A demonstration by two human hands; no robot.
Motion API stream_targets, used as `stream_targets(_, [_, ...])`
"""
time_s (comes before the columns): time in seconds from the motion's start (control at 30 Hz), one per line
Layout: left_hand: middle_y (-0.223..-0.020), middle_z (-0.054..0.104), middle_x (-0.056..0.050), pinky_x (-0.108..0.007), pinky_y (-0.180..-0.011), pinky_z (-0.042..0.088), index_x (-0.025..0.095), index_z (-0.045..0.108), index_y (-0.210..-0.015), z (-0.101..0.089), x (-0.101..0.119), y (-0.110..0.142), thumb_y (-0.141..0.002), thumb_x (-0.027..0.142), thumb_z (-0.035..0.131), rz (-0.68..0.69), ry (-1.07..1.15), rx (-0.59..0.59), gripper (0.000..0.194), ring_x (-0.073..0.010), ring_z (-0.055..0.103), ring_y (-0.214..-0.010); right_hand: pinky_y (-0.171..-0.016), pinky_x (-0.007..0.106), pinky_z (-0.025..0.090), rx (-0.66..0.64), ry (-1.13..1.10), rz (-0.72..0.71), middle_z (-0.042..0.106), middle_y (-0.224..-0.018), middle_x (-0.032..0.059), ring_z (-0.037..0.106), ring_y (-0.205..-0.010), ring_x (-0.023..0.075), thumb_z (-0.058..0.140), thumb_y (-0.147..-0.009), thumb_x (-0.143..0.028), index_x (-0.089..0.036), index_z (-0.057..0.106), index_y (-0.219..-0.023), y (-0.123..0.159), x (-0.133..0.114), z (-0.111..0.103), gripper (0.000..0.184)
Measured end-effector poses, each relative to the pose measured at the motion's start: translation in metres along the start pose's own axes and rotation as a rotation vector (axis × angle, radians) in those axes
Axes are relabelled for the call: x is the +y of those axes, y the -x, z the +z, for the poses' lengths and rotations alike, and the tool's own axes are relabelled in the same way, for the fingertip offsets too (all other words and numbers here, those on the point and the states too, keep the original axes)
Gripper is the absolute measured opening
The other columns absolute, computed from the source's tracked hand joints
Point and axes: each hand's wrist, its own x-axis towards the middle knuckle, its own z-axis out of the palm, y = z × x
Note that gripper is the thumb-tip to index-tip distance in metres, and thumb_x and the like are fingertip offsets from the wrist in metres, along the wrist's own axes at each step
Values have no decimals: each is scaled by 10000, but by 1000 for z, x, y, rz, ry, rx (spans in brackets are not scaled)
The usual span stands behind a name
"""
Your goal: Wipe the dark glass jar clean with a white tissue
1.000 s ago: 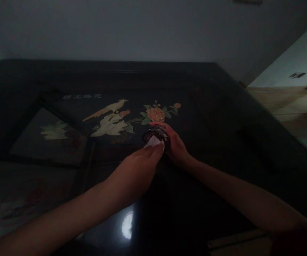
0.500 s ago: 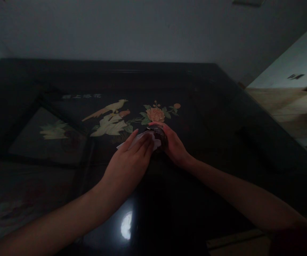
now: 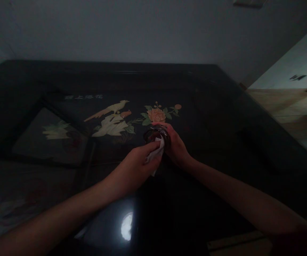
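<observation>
My right hand (image 3: 177, 146) is wrapped round the far right side of a small, dark, shiny round bowl (image 3: 159, 128), perhaps glass, whose open top faces me. Between the thumb and fingers of my left hand (image 3: 134, 165) is a crumpled white tissue (image 3: 155, 155), pressed against the near rim and inside of the bowl. Part of the tissue hangs below the fingers. Both hands meet above the tabletop; the bowl's underside is hidden, so I cannot tell whether it rests on the surface.
The glossy black table (image 3: 212, 185) bears an inlaid bird (image 3: 112, 108), a pink flower (image 3: 156, 115) and light lettering. A grey wall (image 3: 116, 32) stands behind its far edge. Tan floor (image 3: 281, 105) shows at the right. The room is dim.
My left hand has drawn back towards me from lying over the bowl's top and now pinches the tissue at the near rim, so the bowl's opening shows. My right hand keeps its hold.
</observation>
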Motion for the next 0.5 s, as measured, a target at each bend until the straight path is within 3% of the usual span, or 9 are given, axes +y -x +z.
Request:
stream_targets(0.13, [-922,720,-28,-225,-695,528,164,597,-1058,4,-6,2,-852,156,486,59,-203,5,235,-156,682,-800,-730,329,502,5,71,14,667,-898,37,625,-796,193,347,-907,-593,-256,576,-1136,-1,-2,0,467])
stream_targets(0.2, [-1025,710,-63,-278,-833,530,156,573,-1122,7,-12,3,-842,130,495,193,-413,23,292,-178,679,-918,-786,343,502,-1,94,-2,672,-943,39,629,-853,199,344,-912,-582,-258,584,-1121,-2,-3,-1,454])
stream_targets(0.33, [-1180,664,-132,-408,-1100,362,105,569,-1184,6,-20,4,-849,49,433,434,-807,92,365,-210,609,-1130,-896,366,482,-12,106,-57,670,-1057,33,610,-996,204,352,-913,-565,-253,613,-1065,-5,-2,-1,435])
stream_targets(0.5, [-1065,715,-75,-443,-1109,320,154,642,-1076,-7,-20,1,-864,40,413,443,-906,90,332,-189,656,-1016,-861,359,499,-53,114,-6,687,-1034,33,617,-1011,211,363,-898,-601,-253,633,-1065,-10,-2,-2,471])
